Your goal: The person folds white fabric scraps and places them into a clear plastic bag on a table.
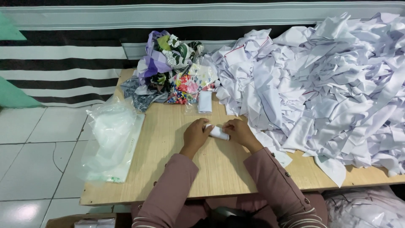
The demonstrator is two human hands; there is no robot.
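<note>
Pinching a small rolled white cloth (218,132) between them, the left hand (195,134) and the right hand (238,131) each keep a grip clamped on one end, low over the wooden table (168,169). Just beyond the grip lies a folded white piece (205,101); right of it spreads a white fabric heap (320,84), left lie clear plastic bags (112,135).

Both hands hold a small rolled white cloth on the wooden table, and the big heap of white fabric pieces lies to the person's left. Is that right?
Not quite: the side is wrong. In the head view the heap of white fabric pieces lies to the person's right. The rest holds: the left hand and right hand hold the small rolled white cloth on the wooden table.
</note>
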